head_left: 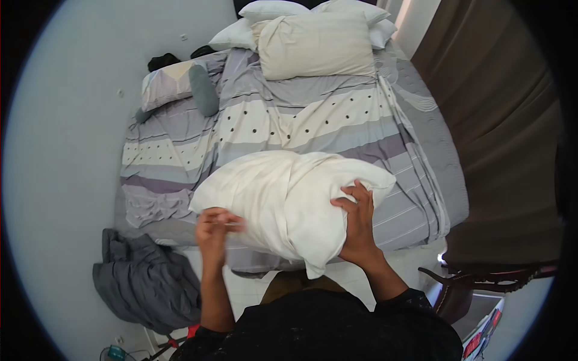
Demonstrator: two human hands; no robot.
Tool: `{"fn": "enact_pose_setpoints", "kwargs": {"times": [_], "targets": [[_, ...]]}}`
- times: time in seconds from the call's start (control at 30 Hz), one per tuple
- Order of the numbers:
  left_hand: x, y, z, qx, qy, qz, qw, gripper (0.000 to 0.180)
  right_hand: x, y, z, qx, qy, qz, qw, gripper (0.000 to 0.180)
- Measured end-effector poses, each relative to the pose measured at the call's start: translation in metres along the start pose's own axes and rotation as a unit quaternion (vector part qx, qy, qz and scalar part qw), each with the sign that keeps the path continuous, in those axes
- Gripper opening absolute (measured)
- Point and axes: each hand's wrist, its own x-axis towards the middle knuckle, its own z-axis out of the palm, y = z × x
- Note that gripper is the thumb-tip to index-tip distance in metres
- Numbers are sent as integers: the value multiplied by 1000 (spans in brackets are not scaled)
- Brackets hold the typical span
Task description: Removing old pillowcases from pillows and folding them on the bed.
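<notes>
The right hand [356, 224] is pressed flat against the near right side of a white pillow [289, 201], its fingers spread and curled into the soft fabric, so that the pillow is gripped there. The left hand [214, 228] is seen at the pillow's lower left edge, blurred; its fingers are bent inward against the pillowcase, but whether cloth is actually pinched between them cannot be told. The pillow is held between the two hands above the foot of the bed [421, 198], in front of the person's chest, its loose case bunched into a fold that hangs down at the middle.

Beyond the pillow, the mattress is covered by a striped sheet [289, 123] in grey, cream and lilac with small dark dots, creased toward the left. At the head of the bed a large cream pillow [316, 45] is laid over several white pillows [265, 11]. At the upper left corner a patterned pillow [165, 84] is placed, with a grey bolster [203, 90] just beside it. On the floor to the left of the bed's foot, a crumpled grey blanket [144, 289] is heaped. Brown curtains [494, 108] are hung at the right, and a dark wooden chair [481, 280] is stood below them.
</notes>
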Motion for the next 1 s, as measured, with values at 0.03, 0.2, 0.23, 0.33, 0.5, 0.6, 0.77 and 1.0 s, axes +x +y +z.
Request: {"fn": "enact_pose_setpoints", "kwargs": {"times": [0.03,0.2,0.23,0.33,0.5,0.6,0.77,1.0], "targets": [[6,-21,-6,-12,-5,-1,1000,17,-1,2,-1,11,-7,8,1000,67],[59,-120,-94,539,-53,-67,838,76,-5,20,-3,17,-1,57,998,74],[60,-143,-106,511,-107,-102,847,91,-6,26,0,28,2,83,996,75],[81,-213,-107,324,8,-28,946,90,-3,44,9,1,-36,106,994,73],[111,-224,-100,226,96,-141,959,68,33,90,30,21,33,74,997,44],[122,-167,-86,179,112,-67,975,53,81,107,3,54,26,129,990,39],[92,-50,-75,5,-61,-3,998,62,195,109,-71,-9,123,115,986,36],[93,-169,27,-325,160,-281,889,30,357,202,-64,-88,51,105,989,34]]}}
